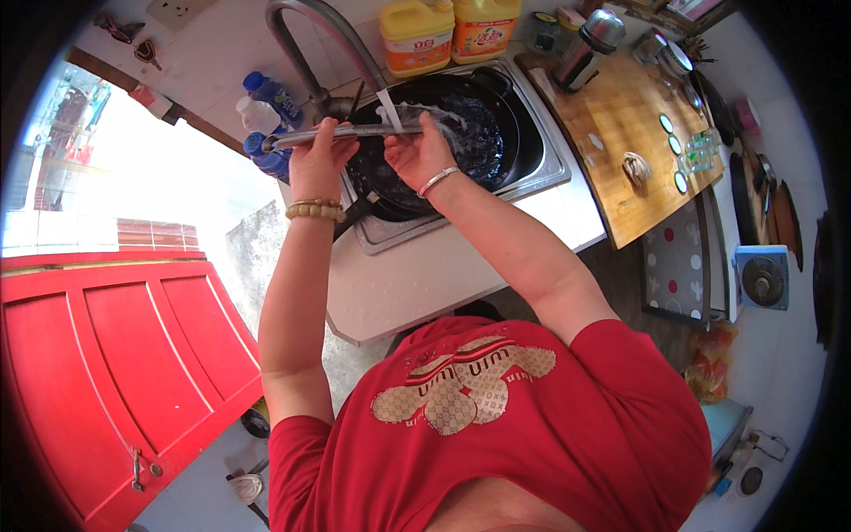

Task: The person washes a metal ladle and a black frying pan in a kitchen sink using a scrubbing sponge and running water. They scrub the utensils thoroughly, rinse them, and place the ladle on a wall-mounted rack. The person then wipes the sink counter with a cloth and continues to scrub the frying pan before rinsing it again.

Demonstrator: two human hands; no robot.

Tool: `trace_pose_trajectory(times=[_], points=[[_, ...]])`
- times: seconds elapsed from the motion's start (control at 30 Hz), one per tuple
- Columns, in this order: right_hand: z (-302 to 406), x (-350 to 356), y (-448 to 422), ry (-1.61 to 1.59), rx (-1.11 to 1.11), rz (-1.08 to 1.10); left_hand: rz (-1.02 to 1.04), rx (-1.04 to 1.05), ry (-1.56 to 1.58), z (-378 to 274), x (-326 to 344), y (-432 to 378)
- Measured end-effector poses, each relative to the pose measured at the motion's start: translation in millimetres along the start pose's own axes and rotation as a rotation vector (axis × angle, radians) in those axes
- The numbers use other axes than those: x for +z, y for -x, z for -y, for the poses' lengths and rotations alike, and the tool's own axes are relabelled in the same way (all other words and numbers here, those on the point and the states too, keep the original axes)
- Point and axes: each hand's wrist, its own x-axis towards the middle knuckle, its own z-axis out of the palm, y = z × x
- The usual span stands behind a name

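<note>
My left hand (322,156) and my right hand (423,153) hold a long, narrow metal utensil (296,137) between them, level above the sink. Its exact kind is hard to tell at this angle. One rounded end sticks out past my left hand; the other end is at my right fingers. Water (389,110) from the curved faucet (362,53) runs down onto it close to my right hand. Below, a black wok (488,126) containing water and some foam sits in the steel sink (548,149).
Yellow detergent jugs (417,43) stand behind the sink, bottles (272,100) left of it. A wooden board (598,153) on the right bears a thermos (588,53), a crumpled cloth (636,168) and glasses (696,159). A red door (126,352) is at lower left.
</note>
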Motion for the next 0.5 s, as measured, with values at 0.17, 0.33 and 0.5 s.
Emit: trace_pose_trajectory(times=[0.17,0.33,0.5], points=[[-16.1,3.6,9.2,0.197,0.061,0.079,-0.034,0.058,0.048,-10.9,-23.2,16.1],[-29.5,1.5,20.3,0.307,0.162,0.169,-0.083,0.120,0.079,-14.1,-47.6,24.3],[-36.3,-11.9,32.5,0.456,0.279,0.145,-0.117,0.144,0.084,-17.4,-62.5,30.8]])
